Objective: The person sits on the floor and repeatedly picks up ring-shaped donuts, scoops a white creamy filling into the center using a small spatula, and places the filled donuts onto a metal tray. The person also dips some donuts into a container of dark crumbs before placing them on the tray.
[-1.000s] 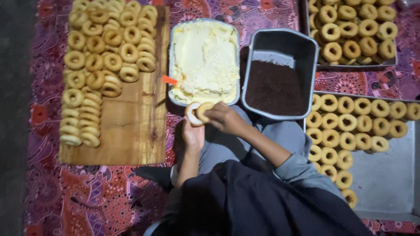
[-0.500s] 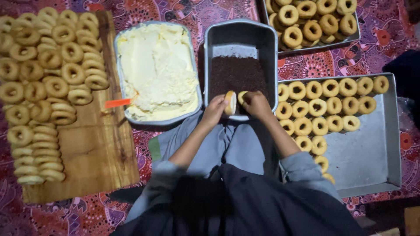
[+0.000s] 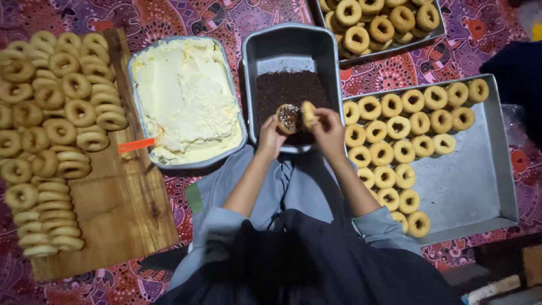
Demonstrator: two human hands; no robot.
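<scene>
Where sprinkles lie dark, ring-shaped doughnut halves (image 3: 298, 116) aloft.

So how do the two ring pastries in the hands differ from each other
The left hand holds a ring whose face is coated in dark sprinkles and turned up toward the camera. The right hand holds a ring that looks plain and golden and stands more on edge. Both are over the sprinkle pan.

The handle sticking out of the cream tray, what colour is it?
Bright orange handle, clearest in the head view.
</scene>
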